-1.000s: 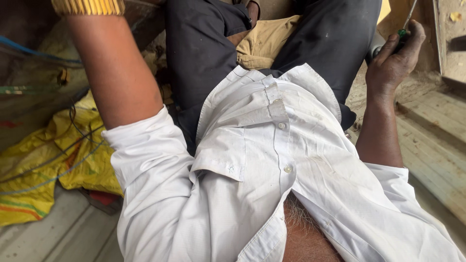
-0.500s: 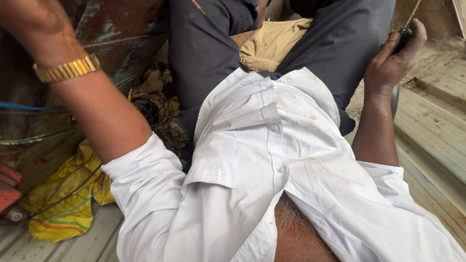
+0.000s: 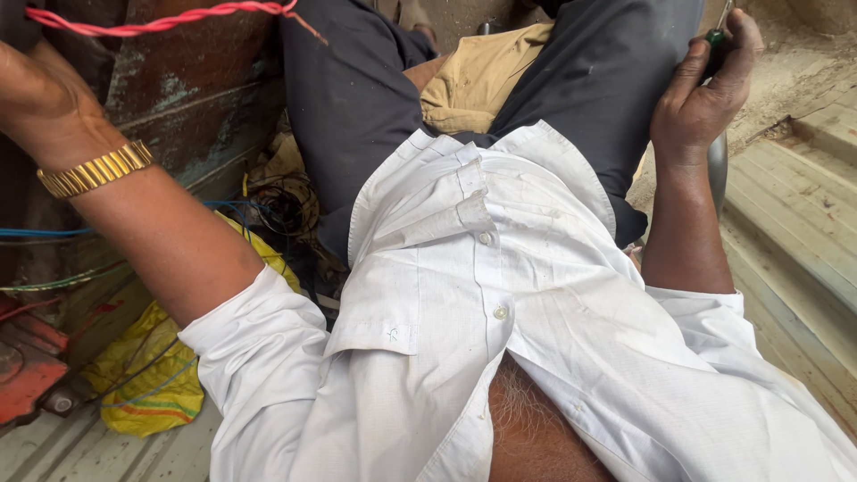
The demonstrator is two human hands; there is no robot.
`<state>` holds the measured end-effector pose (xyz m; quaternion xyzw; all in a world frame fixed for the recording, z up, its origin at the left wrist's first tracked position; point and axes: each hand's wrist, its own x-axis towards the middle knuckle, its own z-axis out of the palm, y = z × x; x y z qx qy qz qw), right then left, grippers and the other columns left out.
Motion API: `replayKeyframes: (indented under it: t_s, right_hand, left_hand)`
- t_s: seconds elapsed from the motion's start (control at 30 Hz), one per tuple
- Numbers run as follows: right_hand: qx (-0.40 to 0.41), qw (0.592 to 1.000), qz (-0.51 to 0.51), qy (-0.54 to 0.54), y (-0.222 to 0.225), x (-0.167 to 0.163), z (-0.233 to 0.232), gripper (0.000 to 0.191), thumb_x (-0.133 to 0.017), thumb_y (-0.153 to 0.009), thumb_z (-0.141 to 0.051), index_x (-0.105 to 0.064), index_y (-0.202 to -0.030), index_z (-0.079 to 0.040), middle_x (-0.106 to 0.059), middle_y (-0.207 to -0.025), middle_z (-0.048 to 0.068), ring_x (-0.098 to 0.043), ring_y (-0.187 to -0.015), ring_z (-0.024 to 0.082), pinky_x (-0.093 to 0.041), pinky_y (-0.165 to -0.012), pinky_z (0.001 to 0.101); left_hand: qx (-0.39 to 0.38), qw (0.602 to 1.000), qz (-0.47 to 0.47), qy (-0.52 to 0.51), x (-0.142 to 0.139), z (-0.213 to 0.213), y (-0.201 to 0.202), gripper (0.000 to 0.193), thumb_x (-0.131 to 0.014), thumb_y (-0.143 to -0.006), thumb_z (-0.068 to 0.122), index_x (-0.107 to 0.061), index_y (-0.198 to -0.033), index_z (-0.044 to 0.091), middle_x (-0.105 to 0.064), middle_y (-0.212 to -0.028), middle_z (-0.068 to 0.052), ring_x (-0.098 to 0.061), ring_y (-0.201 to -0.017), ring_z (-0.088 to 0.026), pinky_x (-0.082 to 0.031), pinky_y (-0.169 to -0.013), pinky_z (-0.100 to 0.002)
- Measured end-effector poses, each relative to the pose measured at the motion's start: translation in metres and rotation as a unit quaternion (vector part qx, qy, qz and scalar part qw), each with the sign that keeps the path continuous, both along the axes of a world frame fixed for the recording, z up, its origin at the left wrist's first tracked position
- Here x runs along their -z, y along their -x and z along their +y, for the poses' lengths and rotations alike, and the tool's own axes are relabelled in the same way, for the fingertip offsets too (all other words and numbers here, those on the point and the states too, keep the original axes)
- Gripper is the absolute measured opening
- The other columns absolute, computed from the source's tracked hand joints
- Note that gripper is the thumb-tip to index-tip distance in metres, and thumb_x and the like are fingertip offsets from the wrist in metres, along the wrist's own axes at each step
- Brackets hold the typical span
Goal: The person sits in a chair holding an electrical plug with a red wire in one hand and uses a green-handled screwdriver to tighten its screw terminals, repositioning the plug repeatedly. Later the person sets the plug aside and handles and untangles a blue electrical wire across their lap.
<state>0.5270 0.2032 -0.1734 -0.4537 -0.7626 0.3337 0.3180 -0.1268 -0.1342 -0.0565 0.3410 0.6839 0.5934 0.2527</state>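
Note:
I look down along my own white shirt (image 3: 500, 295) and dark trousers (image 3: 357, 107). My left hand (image 3: 40, 103), with a gold watch band (image 3: 94, 170) on the wrist, is raised at the far left beside a rusty metal panel (image 3: 192, 80); its fingers run off the frame edge. A twisted red wire (image 3: 161, 18) stretches just above it. My right hand (image 3: 701, 94) is up at the top right, curled around a screwdriver with a green and black handle (image 3: 716, 42).
A yellow sack (image 3: 152, 375) lies on the floor at the left, with tangled dark and blue wires (image 3: 281, 205) above it. A tan cloth (image 3: 478, 76) rests between my legs. Wooden planks (image 3: 794, 214) run along the right.
My left arm has dropped lower in the view, so the watch and hand now show, and the red wire has appeared at the top. My right hand still grips the screwdriver.

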Motion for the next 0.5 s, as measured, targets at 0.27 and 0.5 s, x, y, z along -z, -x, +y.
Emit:
replayKeyframes:
  t_s: [0.27, 0.5]
  right_hand:
    - [-0.003, 1.000, -0.004, -0.022, 0.0049, -0.0054, -0.0047, 0.036, -0.054, -0.121, 0.003, -0.045, -0.152, -0.010, -0.058, -0.121, 0.007, -0.060, -0.103, 0.013, -0.055, -0.093, 0.0293]
    - [-0.016, 0.999, -0.018, -0.022, 0.0043, -0.0093, -0.0027, 0.038, -0.053, -0.118, 0.004, -0.045, -0.153, -0.010, -0.058, -0.118, 0.006, -0.059, -0.102, 0.013, -0.054, -0.093, 0.0290]
  left_hand:
    - [0.011, 1.000, 0.000, 0.001, -0.0038, 0.0047, -0.0012, 0.039, -0.054, -0.109, 0.029, -0.057, -0.128, -0.005, -0.064, -0.125, -0.014, -0.060, -0.117, -0.022, -0.049, -0.110, -0.044]
    - [0.003, 1.000, 0.004, -0.003, 0.0003, -0.0036, -0.0056, 0.040, -0.053, -0.109, 0.030, -0.058, -0.127, -0.005, -0.064, -0.125, -0.014, -0.060, -0.118, -0.022, -0.049, -0.111, -0.044]
